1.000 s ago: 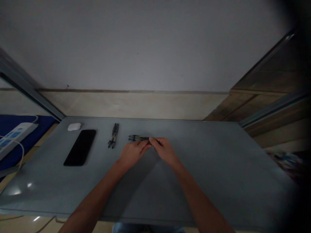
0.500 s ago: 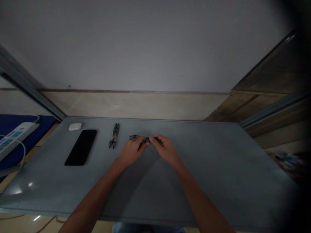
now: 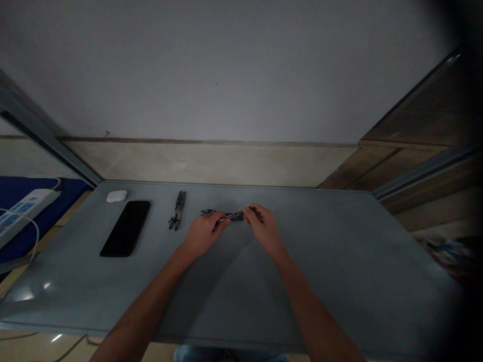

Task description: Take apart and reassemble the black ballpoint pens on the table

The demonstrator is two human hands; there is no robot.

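Near the middle of the grey table, my left hand (image 3: 205, 232) is closed on a slim dark pen (image 3: 234, 216), with fingers around its left part. At the pen's other end, my right hand (image 3: 263, 223) pinches it between thumb and fingers. Dark pen-like pieces (image 3: 207, 211) lie behind my left hand and partly under the held pen; my fingers hide much of them. To the left, a pair of dark pens (image 3: 177, 211) lies side by side on the table, apart from both hands.
A black phone (image 3: 126, 229) lies left on the grey table (image 3: 339, 261), with a white earbud case (image 3: 116, 196) behind it. Beyond the left edge is a white power strip (image 3: 22, 211) with cables. A wall (image 3: 226, 163) rises along the back edge.
My right hand has moved slightly right, away from my left hand, and more of the pen shows between them. My left hand has barely moved.
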